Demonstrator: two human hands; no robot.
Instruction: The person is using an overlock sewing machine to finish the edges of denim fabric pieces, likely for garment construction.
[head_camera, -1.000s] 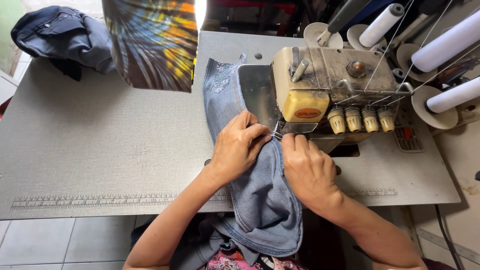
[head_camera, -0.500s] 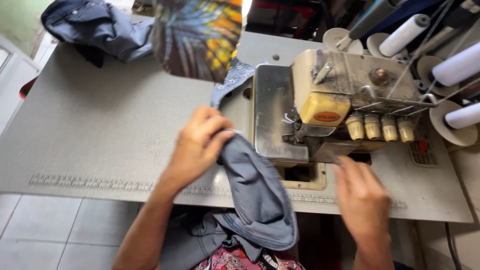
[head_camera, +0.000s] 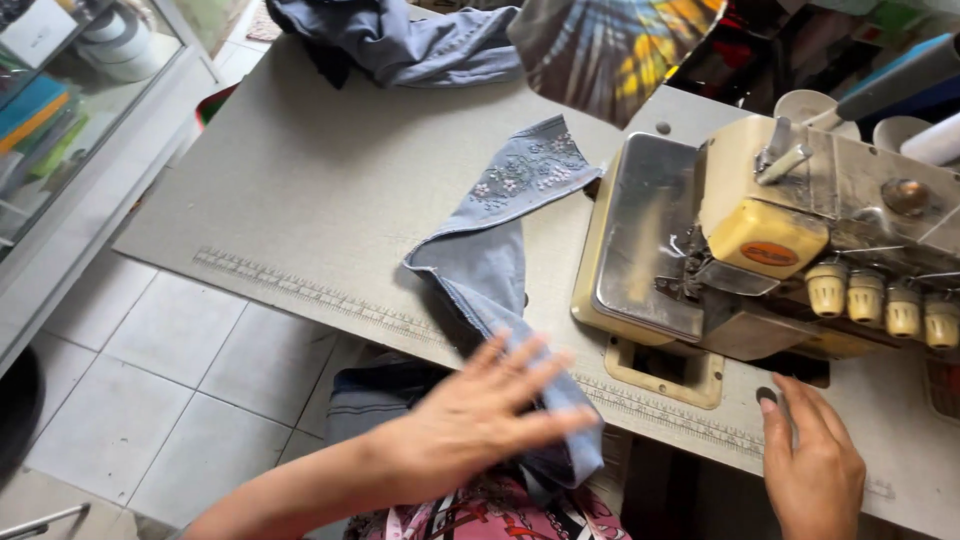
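Head view. A long strip of blue-grey denim fabric is laid across the grey worktable, running from a spot just beside the sewing machine down over the near table edge. The far end of the strip, decorated with small pale floral embroidery, lies flat on the tabletop close to the machine's metal cover plate. The middle of the strip is folded over itself, and the near end hangs off the table edge.

The left hand is held at the near table edge with its fingers spread and extended; it is blurred. It lies over the hanging lower part of the fabric, but whether the cloth is actually touched cannot be told. Nothing is pinched by it.

The right hand is laid flat on the tabletop, fingers extended and close together, just in front of the machine base and well apart from the fabric. Nothing is held by it.

A printed measuring scale is seen along the near edge of the table. A second heap of dark blue cloth lies at the far side of the table. Four cream tension knobs are set in a row on the machine front. White floor tiles are visible below the table.
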